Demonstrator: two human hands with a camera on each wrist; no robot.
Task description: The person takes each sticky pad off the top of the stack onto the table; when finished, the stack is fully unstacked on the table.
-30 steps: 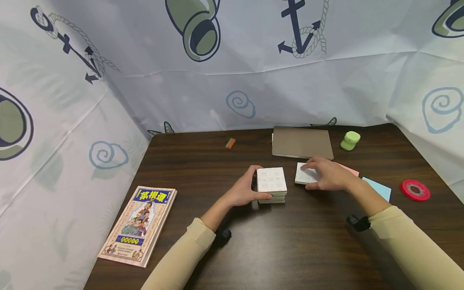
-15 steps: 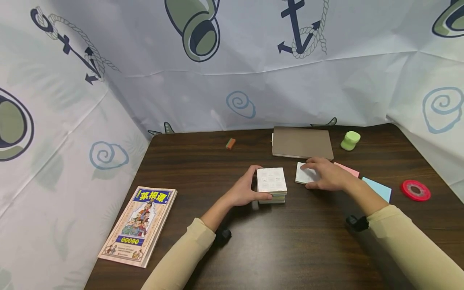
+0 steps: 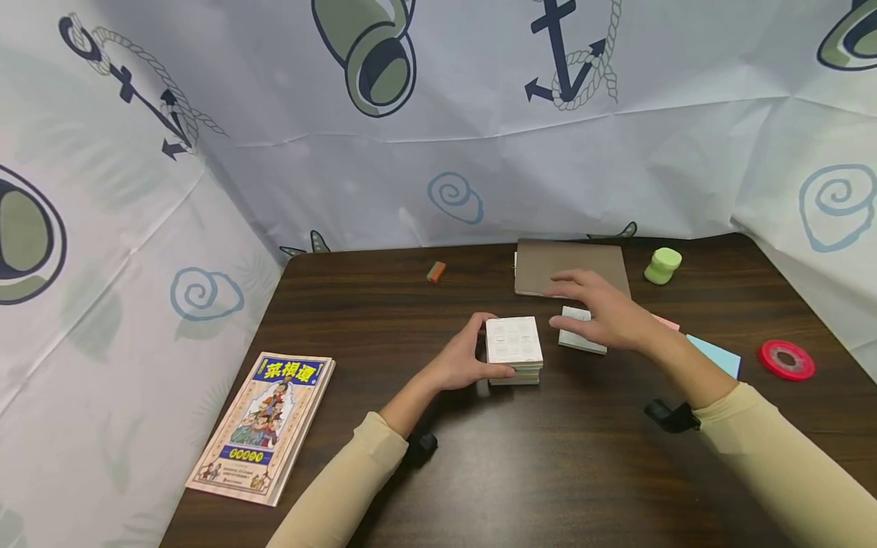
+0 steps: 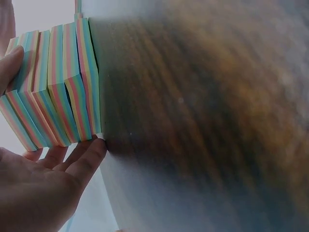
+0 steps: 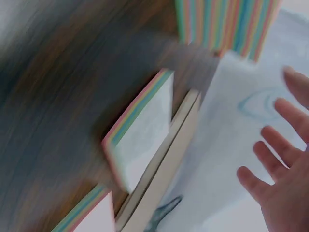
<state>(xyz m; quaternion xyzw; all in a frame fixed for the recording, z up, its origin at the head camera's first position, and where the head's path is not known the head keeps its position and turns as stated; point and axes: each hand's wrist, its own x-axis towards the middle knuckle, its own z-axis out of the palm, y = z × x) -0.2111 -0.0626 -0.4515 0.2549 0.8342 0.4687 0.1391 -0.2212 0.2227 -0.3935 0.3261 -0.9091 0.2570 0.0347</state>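
My left hand (image 3: 462,361) grips a stack of sticky note pads (image 3: 514,340), its thumb on the near side and fingers round the far side. In the left wrist view the stacked pads (image 4: 53,87) show edges striped in pink, yellow, green and blue. My right hand (image 3: 613,312) hovers with spread fingers above a single sticky note pad (image 3: 581,344) lying white side up to the right of the stack. The right wrist view shows that single pad (image 5: 145,130) apart from the fingers, and the right hand (image 5: 285,169) holds nothing.
Behind the single pad lies a brown notebook (image 3: 548,266), with a light green hourglass-shaped object (image 3: 662,266) beside it. Pink (image 3: 667,323) and blue notes (image 3: 715,356) and a red ring (image 3: 786,360) are at right. A small orange-green block (image 3: 435,272) and a booklet (image 3: 260,426) are further left.
My right hand has let go of the single pad and lifted up and away, its fingers spreading. The left hand and the stack have stayed in place.
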